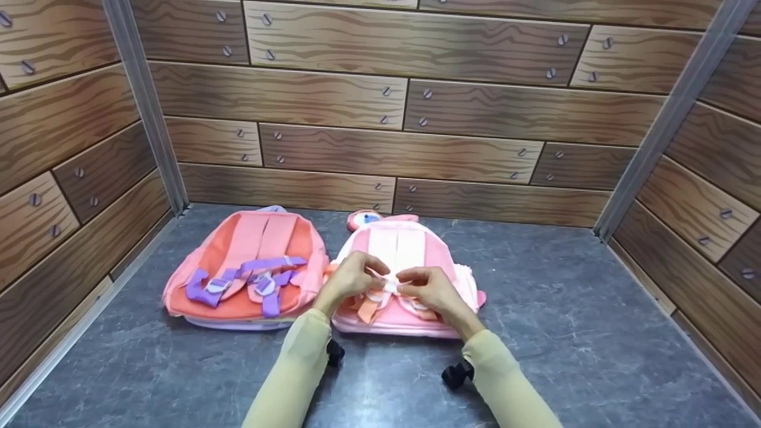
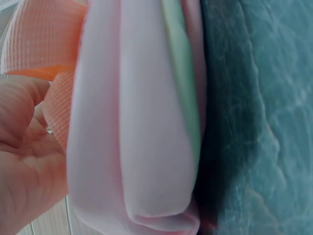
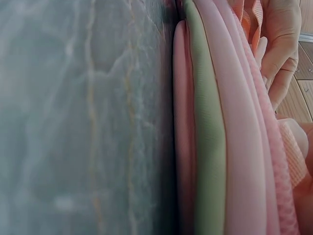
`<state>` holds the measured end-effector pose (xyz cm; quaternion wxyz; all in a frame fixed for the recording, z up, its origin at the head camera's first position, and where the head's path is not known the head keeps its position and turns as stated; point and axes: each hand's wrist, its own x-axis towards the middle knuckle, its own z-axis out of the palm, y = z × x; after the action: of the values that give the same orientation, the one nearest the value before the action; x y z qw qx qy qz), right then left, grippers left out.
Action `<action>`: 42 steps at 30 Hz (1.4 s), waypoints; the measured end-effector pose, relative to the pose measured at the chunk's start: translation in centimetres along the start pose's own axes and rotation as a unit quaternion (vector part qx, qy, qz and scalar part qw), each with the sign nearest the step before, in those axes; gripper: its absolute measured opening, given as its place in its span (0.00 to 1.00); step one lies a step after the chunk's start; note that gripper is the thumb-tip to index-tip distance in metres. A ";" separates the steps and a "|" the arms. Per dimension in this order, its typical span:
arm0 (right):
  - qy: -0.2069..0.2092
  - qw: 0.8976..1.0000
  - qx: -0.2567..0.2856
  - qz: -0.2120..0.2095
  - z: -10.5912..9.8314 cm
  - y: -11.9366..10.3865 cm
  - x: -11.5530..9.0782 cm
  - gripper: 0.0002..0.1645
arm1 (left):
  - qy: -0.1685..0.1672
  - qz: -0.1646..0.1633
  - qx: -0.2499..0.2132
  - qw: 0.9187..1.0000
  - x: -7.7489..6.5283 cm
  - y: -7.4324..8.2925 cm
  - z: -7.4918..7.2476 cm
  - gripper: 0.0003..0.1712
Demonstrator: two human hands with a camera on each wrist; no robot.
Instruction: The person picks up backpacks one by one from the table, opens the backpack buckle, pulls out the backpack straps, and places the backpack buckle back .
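Observation:
A pink backpack (image 1: 440, 255) lies strap side up on the dark table, its light pink shoulder straps (image 1: 380, 246) running down the middle. My left hand (image 1: 357, 274) and right hand (image 1: 433, 288) meet over its lower part, pinching a small white buckle (image 1: 390, 286) from either side. Fingers cover much of that buckle. Orange webbing ends (image 1: 368, 309) hang below the hands. From the left wrist, orange webbing (image 2: 44, 36) loops beside my left hand (image 2: 29, 166). In the right wrist view, the bag's pale pink side (image 3: 239, 122) stands between hand and table.
Left of it, another backpack (image 1: 196, 297), coral with purple straps (image 1: 273, 264), lies strap side up, close alongside. A red plush part with an eye (image 1: 364, 220) pokes out behind the pink bag. Wood-patterned walls (image 1: 380, 101) enclose the grey marbled table (image 1: 565, 356).

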<state>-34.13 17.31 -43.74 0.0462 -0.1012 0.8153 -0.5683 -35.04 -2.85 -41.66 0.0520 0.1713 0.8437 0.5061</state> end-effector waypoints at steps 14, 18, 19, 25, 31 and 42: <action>-0.009 0.999 -0.048 -0.019 0.4 0.1 0.1 0.19 | -0.007 -0.004 0.044 0.999 -0.1 -0.2 0.7 0.22; -0.009 0.997 -0.079 -0.024 0.6 0.0 0.3 0.21 | 0.006 0.017 0.077 0.997 -0.1 -0.2 0.8 0.19; -0.008 0.996 -0.087 -0.024 0.6 -0.1 0.3 0.22 | 0.008 0.024 0.080 0.996 0.0 -0.2 0.8 0.18; -0.002 0.993 -0.120 -0.024 1.0 -0.4 0.5 0.22 | 0.005 0.070 0.077 0.995 0.0 -0.5 0.5 0.14; 0.022 0.990 -0.138 -0.011 1.5 -0.6 0.6 0.16 | -0.005 0.093 0.076 0.993 0.1 -0.8 0.4 0.13; 0.028 0.989 -0.148 -0.016 1.5 -0.7 0.3 0.07 | -0.010 0.092 0.069 0.993 0.2 -0.8 0.4 0.14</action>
<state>-34.02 15.67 -43.56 -0.0013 -0.1039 0.8895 -0.4450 -35.28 -2.78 -42.51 0.0016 0.2561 0.8567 0.4477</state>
